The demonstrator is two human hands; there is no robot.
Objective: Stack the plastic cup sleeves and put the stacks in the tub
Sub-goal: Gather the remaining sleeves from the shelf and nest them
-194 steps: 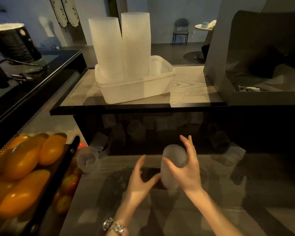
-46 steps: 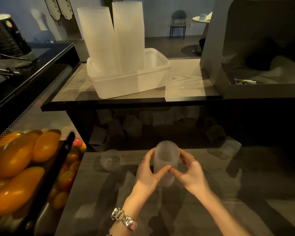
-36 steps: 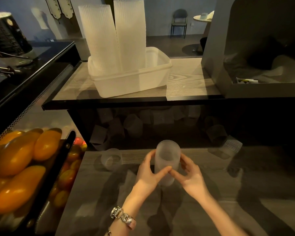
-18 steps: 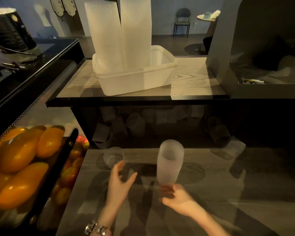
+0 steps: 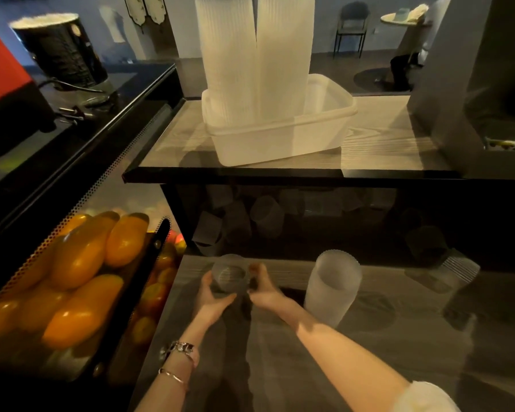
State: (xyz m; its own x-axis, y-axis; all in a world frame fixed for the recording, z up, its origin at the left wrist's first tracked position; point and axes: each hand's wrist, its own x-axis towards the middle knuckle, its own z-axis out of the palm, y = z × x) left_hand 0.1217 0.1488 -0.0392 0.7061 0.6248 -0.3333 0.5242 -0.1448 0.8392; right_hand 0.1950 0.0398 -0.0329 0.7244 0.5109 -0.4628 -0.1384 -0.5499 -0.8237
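A single translucent ribbed cup sleeve [image 5: 229,276] sits on the lower counter, and both hands are on it. My left hand [image 5: 213,295] curls around its left and near side. My right hand [image 5: 263,288] pinches its right rim. A short stack of sleeves [image 5: 332,288] stands upright on the counter just right of my right hand, untouched. On the upper shelf a white plastic tub [image 5: 283,135] holds two tall sleeve stacks [image 5: 256,52]. One loose sleeve [image 5: 458,270] lies at the far right of the counter.
A tray of yellow-orange fruit [image 5: 81,269] fills the lower left, beside the counter edge. The dark glass front under the shelf [image 5: 280,173] reflects the sleeves. A black bucket [image 5: 60,49] and a red box [image 5: 0,72] stand on the left worktop. A grey box [image 5: 473,99] stands at the right.
My right hand let go of the short stack, which now stands on the counter. Both hands moved left and took hold of the single loose sleeve.
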